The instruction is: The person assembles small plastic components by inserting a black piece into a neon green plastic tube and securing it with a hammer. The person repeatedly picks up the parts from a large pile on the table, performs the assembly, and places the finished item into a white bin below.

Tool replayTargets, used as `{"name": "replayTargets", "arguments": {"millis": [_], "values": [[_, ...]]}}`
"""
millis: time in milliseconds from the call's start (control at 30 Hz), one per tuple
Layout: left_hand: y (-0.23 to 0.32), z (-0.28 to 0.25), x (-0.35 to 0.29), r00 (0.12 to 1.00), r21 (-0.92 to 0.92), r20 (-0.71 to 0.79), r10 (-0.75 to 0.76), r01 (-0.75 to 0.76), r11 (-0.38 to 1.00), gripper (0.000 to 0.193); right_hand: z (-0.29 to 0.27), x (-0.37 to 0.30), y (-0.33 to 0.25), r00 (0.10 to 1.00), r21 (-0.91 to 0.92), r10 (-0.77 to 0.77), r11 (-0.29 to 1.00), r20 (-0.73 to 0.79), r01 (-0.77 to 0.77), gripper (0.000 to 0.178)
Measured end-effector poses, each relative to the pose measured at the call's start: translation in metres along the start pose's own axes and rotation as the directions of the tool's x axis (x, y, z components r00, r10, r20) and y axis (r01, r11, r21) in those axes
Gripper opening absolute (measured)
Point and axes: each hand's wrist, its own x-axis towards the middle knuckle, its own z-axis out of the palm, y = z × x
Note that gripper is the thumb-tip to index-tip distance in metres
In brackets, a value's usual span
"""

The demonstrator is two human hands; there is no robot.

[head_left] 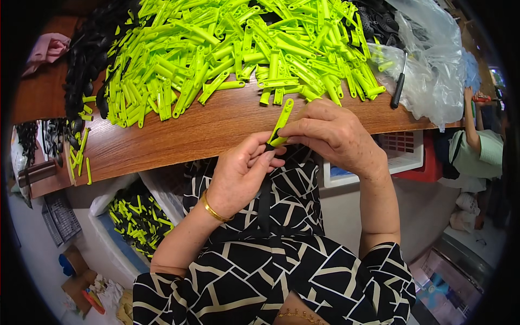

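Note:
In front of my body, just off the table's near edge, my two hands meet at one slim lime-green plastic piece [285, 112] with a rounded, holed end pointing up and away. A small black part [270, 146] sits at its lower end. My left hand [242, 172] pinches that lower end between thumb and fingers. From the right, my right hand [335, 132] presses its fingertips on the green piece's lower half. How the two parts join is hidden by the fingers. Beyond lies a big heap of similar lime-green pieces [216, 51] on the wooden table [179, 135].
Black parts [86, 70] are piled along the left. A screwdriver [400, 81] lies beside clear plastic bags [433, 59] at the right. Below the table stand a tub of green-and-black pieces [138, 216] and a white crate [403, 162]. Another person [476, 146] is at far right.

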Motion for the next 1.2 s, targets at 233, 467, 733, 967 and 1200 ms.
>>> {"name": "replayTargets", "arguments": {"millis": [233,467,733,967,1200], "values": [[-0.012,0.000,-0.004,0.988,0.279,-0.063,0.142,-0.119,0.953,0.026,0.007,-0.001,-0.010,0.994,-0.036,0.088,0.996,0.067,-0.085,0.026],[-0.013,-0.003,-0.005,0.953,0.484,-0.092,0.288,-0.210,0.850,0.016,0.017,-0.010,-0.029,0.965,-0.196,0.252,0.945,-0.074,-0.261,0.040],[-0.006,-0.005,-0.009,0.838,0.709,0.042,0.545,-0.409,0.574,0.017,0.053,-0.033,-0.025,0.809,0.680,0.587,0.606,-0.030,-0.414,0.016],[-0.010,-0.007,-0.019,0.765,0.611,-0.148,0.627,-0.428,0.666,0.028,0.056,-0.029,-0.020,0.942,0.636,0.301,0.759,-0.150,-0.141,0.020],[0.006,-0.026,-0.025,0.729,0.816,0.089,0.678,-0.444,0.370,0.032,0.049,-0.043,-0.017,0.964,0.525,0.239,0.839,-0.118,-0.143,0.024]]}}
